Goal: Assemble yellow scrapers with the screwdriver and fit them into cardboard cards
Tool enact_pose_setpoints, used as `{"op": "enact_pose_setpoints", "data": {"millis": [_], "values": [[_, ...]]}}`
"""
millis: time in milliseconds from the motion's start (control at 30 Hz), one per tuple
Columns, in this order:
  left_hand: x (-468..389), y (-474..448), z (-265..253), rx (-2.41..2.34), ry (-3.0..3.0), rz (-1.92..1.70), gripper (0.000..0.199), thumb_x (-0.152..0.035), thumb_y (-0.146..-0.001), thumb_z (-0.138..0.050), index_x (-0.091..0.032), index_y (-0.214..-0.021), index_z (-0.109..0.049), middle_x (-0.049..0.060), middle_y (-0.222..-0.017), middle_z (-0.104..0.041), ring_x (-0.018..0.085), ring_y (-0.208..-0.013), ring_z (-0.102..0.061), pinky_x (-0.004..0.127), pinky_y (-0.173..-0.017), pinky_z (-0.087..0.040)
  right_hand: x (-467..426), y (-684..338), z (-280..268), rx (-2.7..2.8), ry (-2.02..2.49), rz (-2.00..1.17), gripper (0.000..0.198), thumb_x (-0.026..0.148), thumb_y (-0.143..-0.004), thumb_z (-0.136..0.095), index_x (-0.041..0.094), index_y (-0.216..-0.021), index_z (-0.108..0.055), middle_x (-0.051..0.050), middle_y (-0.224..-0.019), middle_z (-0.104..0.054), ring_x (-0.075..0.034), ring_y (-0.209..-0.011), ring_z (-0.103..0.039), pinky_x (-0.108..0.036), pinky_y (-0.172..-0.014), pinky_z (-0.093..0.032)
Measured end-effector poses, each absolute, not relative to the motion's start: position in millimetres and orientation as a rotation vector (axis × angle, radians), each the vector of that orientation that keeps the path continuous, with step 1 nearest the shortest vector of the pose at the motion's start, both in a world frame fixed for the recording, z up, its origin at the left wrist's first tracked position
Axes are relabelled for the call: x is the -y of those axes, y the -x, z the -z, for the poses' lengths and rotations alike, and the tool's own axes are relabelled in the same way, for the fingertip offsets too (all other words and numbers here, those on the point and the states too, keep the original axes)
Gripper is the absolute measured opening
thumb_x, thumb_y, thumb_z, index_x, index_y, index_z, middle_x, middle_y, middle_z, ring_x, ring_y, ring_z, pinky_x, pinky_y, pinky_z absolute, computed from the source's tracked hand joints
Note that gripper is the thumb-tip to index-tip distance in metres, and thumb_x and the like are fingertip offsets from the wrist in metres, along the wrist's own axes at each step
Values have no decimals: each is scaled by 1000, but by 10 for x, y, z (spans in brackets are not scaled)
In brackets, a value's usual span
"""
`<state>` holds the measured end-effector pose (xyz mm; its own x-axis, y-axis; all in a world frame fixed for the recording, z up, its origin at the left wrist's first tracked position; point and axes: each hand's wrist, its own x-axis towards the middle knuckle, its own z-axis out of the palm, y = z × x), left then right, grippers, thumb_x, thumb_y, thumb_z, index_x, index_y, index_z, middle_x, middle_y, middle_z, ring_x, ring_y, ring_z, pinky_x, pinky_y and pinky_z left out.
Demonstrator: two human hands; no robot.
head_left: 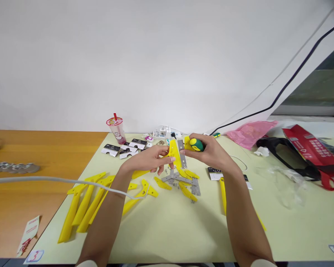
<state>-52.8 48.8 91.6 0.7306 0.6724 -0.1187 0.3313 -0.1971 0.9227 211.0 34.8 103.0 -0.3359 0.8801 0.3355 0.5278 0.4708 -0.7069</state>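
Observation:
Above the middle of the table, my left hand (158,157) pinches a yellow plastic piece (174,152) between thumb and fingers. A flat grey metal strip (182,152) runs along the right side of that piece. My right hand (210,148) is closed around a screwdriver (197,144) with a green and yellow handle; its thumb is close to the metal strip, and whether it touches it I cannot tell. The screwdriver's tip is hidden. Below both hands lie loose yellow grips (187,192), a grey metal bracket (178,178) and several small screws.
Several long yellow handles (69,215) lie at the left, crossed by a white cable (72,181). A drink cup (118,131) and black-and-white cards (110,150) stand behind. At the right are a pink bag (250,133), a red box (314,148) and clear plastic (288,185).

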Motion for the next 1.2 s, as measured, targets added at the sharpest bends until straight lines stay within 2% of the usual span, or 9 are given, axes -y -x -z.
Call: {"op": "enact_pose_setpoints", "data": {"millis": [433, 600, 867, 1200], "values": [[-481, 537, -913, -781, -1801, -368, 46, -65, -101, -65, -21, -115, -64, 9, -111, -82, 12, -57, -68, 24, -49, -48, -367, -2023, -1000, 2071, 1169, -632, 27, 42, -93, -80, 23, -85, -61, 4, -82, -57, -16, -78, -46, -33, -69, -35], [-491, 531, -892, -779, -1790, -363, 49, -67, -100, -66, -20, -114, -66, 9, -108, -82, 13, -56, -70, 25, -49, -51, -339, -2016, -1018, 2088, 1191, -636, 26, 41, -94, -79, 23, -86, -60, 5, -80, -54, -16, -76, -43, -32, -68, -35], [-506, 517, -863, -782, -1791, -332, 49, -67, -99, -68, -19, -111, -70, 8, -107, -81, 13, -56, -71, 26, -51, -55, -340, -1993, -1014, 2109, 1196, -626, 38, 52, -92, -82, 24, -86, -58, 5, -80, -51, -16, -76, -42, -31, -68, -35], [-509, 498, -854, -808, -1819, -385, 55, -72, -97, -67, -17, -103, -71, 11, -103, -82, 14, -54, -71, 26, -48, -50, -337, -1968, -1011, 2112, 1207, -631, 42, 56, -94, -78, 24, -83, -54, 3, -78, -51, -16, -74, -41, -31, -66, -35]]}}
